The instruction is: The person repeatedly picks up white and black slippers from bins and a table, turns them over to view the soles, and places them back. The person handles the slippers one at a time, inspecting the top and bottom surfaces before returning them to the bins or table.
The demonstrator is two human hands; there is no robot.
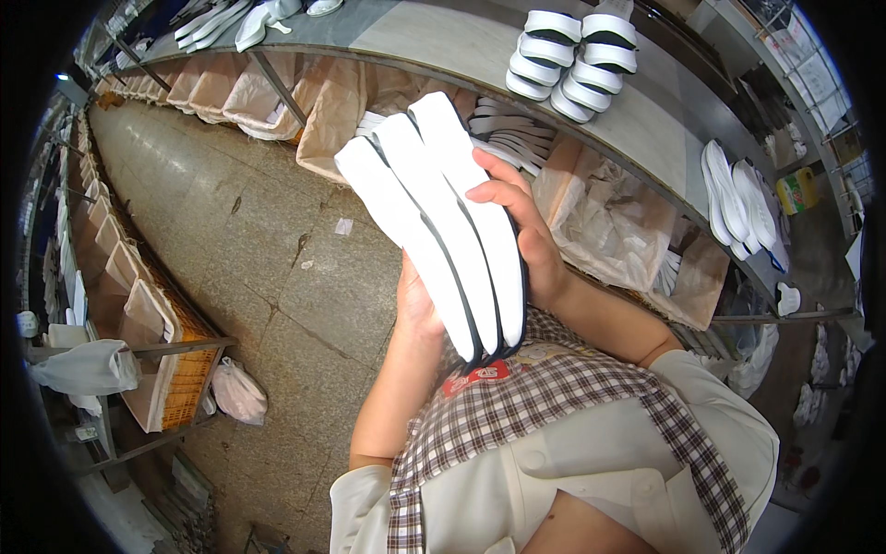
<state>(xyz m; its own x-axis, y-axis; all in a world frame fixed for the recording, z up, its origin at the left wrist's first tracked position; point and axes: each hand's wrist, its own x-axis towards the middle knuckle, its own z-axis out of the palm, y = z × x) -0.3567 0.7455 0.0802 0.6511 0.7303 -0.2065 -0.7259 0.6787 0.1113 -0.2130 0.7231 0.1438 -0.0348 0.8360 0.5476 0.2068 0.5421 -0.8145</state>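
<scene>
Three white shoe soles [461,231] with dark edges are held side by side in front of my apron, tilted lengthwise. My left hand [420,295] grips them from the left and below; its fingers are mostly hidden behind the soles. On the other side, my right hand [532,231] is closed around their right edge, with fingertips resting on the nearest white face. Beyond them, two stacks of white soles [572,65] with dark insides stand on the grey bench [415,32].
More soles [738,198] lie at the bench's right end. Fabric-lined baskets [604,217] sit beneath the bench, some holding soles. To the left runs a row of wicker baskets [189,369], with a plastic bag [238,392] on the floor beside it. A yellow-green jug [798,191] stands far right.
</scene>
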